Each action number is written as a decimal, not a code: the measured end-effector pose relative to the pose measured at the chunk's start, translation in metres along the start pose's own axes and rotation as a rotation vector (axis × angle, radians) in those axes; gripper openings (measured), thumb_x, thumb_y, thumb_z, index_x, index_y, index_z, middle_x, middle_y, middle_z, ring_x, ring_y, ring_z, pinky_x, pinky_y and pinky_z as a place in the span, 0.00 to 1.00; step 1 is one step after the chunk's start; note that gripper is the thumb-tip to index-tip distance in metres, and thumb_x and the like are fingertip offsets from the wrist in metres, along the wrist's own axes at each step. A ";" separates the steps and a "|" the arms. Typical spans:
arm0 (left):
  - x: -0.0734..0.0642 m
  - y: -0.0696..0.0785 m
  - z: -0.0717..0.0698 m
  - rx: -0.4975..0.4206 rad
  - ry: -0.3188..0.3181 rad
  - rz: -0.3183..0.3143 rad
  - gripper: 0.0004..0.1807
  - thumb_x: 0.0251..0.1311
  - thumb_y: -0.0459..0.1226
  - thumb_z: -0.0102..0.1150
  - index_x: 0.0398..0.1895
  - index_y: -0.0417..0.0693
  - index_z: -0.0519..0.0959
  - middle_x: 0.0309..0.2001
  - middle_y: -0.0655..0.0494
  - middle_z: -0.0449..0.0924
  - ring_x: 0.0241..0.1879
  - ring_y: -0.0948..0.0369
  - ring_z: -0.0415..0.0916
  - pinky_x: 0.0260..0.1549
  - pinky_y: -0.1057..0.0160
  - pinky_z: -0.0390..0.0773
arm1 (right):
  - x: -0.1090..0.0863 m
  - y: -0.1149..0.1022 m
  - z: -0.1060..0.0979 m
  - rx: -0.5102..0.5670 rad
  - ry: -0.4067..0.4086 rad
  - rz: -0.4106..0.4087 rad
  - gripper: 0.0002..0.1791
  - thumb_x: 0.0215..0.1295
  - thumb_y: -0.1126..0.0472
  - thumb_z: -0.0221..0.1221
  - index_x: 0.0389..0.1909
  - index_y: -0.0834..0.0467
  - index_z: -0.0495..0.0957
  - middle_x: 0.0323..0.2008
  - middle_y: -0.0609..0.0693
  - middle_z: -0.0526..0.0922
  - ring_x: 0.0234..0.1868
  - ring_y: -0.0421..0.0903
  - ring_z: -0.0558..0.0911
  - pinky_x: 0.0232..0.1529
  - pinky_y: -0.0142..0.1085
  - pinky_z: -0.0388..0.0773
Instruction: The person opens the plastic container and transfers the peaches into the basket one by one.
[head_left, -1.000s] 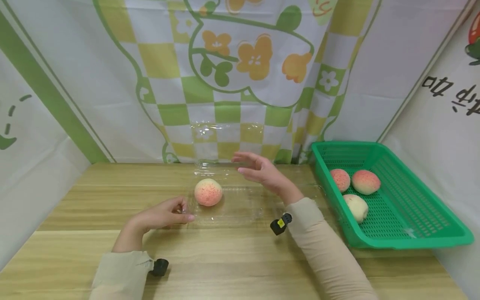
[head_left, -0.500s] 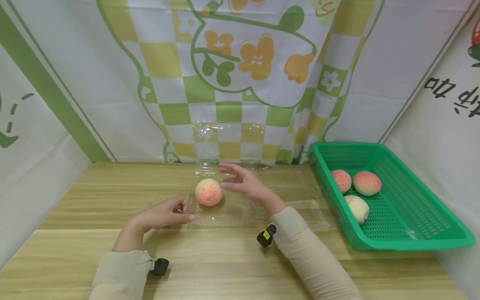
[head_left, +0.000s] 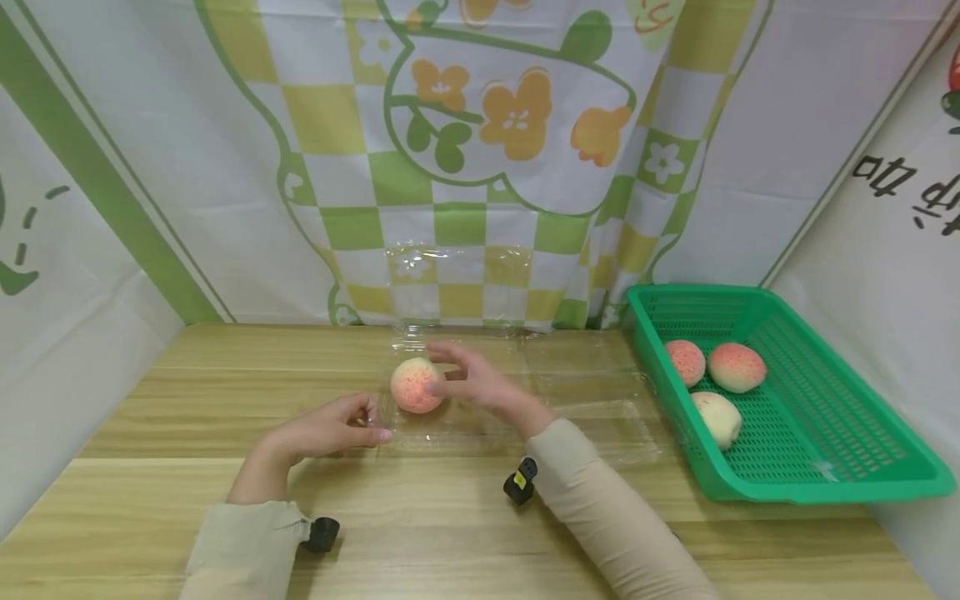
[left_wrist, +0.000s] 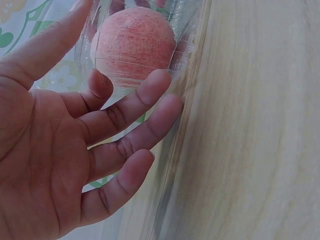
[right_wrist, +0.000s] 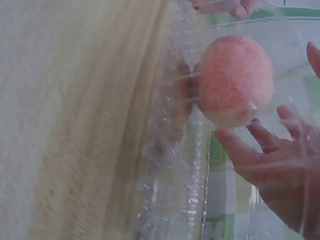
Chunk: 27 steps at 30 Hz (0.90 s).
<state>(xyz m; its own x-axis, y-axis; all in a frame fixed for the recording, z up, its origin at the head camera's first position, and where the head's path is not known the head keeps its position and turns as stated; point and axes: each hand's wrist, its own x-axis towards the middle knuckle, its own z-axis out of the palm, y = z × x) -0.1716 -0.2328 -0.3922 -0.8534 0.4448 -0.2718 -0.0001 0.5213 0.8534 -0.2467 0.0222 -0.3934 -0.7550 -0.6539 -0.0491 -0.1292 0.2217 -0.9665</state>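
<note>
A pink and cream peach sits toward the left end of a clear plastic box, whose lid stands raised at the back. My right hand comes in from the right, thumb tip overlapping the peach in the head view. Its fingers are spread, loosely bent, close to the peach in the right wrist view. At the box's left end is my left hand, thumb tip by the front corner. In the left wrist view its fingers are loosely bent beside the box wall, the palm bare.
On the right a green basket holds a reddish peach, another pink peach and a paler peach. Clear plastic lies between box and basket on the wooden table. A patterned curtain hangs behind.
My right hand has moved left and down from above the right part of the box to the peach. My left hand and the peach have stayed in place.
</note>
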 end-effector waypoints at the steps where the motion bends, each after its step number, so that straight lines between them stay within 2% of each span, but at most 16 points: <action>1: 0.000 0.000 0.000 0.001 -0.001 0.006 0.19 0.66 0.47 0.62 0.37 0.43 0.65 0.30 0.55 0.67 0.27 0.59 0.62 0.26 0.64 0.67 | 0.001 0.001 0.001 -0.010 -0.005 0.007 0.39 0.67 0.64 0.61 0.76 0.56 0.55 0.74 0.61 0.60 0.70 0.65 0.67 0.63 0.59 0.71; 5: 0.001 -0.001 -0.001 0.011 0.002 0.016 0.19 0.66 0.47 0.62 0.37 0.43 0.66 0.32 0.53 0.68 0.29 0.58 0.63 0.26 0.64 0.67 | 0.002 0.003 0.006 -0.039 -0.025 0.024 0.40 0.65 0.66 0.62 0.76 0.57 0.56 0.74 0.61 0.60 0.67 0.65 0.71 0.60 0.59 0.73; 9: 0.001 -0.002 0.000 0.023 0.006 0.020 0.19 0.65 0.48 0.62 0.37 0.43 0.67 0.33 0.53 0.68 0.30 0.57 0.64 0.26 0.64 0.67 | 0.003 0.006 0.009 -0.057 -0.051 0.017 0.42 0.62 0.67 0.64 0.75 0.58 0.56 0.74 0.62 0.59 0.65 0.64 0.73 0.61 0.52 0.75; 17: 0.002 -0.003 0.000 0.013 0.001 0.028 0.19 0.65 0.47 0.62 0.37 0.43 0.66 0.33 0.52 0.66 0.29 0.57 0.63 0.26 0.64 0.66 | 0.005 0.010 0.014 -0.108 -0.099 0.031 0.43 0.62 0.65 0.66 0.75 0.56 0.56 0.74 0.59 0.60 0.67 0.62 0.71 0.61 0.48 0.75; 21: 0.002 -0.003 0.000 0.006 -0.001 0.027 0.20 0.65 0.47 0.62 0.37 0.43 0.65 0.32 0.53 0.66 0.29 0.58 0.62 0.26 0.64 0.66 | 0.006 0.009 0.017 -0.137 -0.109 0.047 0.43 0.62 0.63 0.67 0.75 0.55 0.57 0.72 0.56 0.63 0.66 0.58 0.72 0.58 0.46 0.76; 27: 0.001 -0.003 0.000 0.002 -0.004 0.024 0.19 0.66 0.46 0.62 0.37 0.43 0.65 0.30 0.55 0.66 0.27 0.59 0.62 0.25 0.65 0.65 | 0.009 0.012 0.020 -0.116 -0.113 0.044 0.43 0.60 0.67 0.67 0.75 0.56 0.58 0.68 0.59 0.66 0.59 0.54 0.76 0.52 0.41 0.80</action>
<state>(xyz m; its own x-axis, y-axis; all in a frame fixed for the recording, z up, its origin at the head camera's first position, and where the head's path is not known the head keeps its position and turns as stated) -0.1725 -0.2340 -0.3949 -0.8513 0.4596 -0.2532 0.0209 0.5118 0.8588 -0.2423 0.0045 -0.4110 -0.6850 -0.7177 -0.1252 -0.1760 0.3297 -0.9275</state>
